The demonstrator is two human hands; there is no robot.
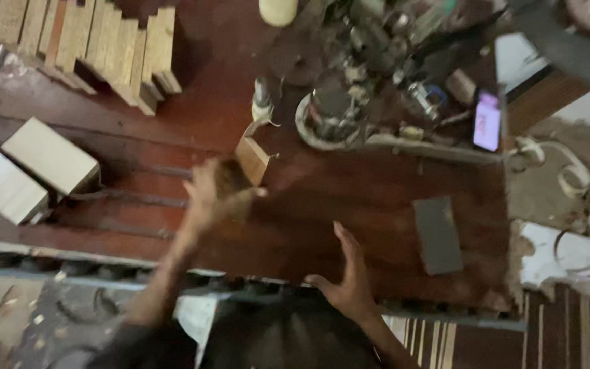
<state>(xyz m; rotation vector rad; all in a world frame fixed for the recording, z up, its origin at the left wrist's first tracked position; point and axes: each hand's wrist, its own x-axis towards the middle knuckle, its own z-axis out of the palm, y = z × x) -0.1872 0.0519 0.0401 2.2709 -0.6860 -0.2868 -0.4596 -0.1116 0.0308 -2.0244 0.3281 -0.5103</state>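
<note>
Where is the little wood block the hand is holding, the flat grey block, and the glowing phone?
small wooden block (253,159), head view, on its pale top face.
grey block (438,234), head view, middle of its flat top.
phone (487,121), head view, centre of its lit screen.

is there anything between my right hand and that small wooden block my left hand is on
Nothing visible. The right hand hovers open over bare reddish board, and only that bare wood lies between it and the small wooden block at the left hand. The dark grey slab lies off to the other side.
</note>
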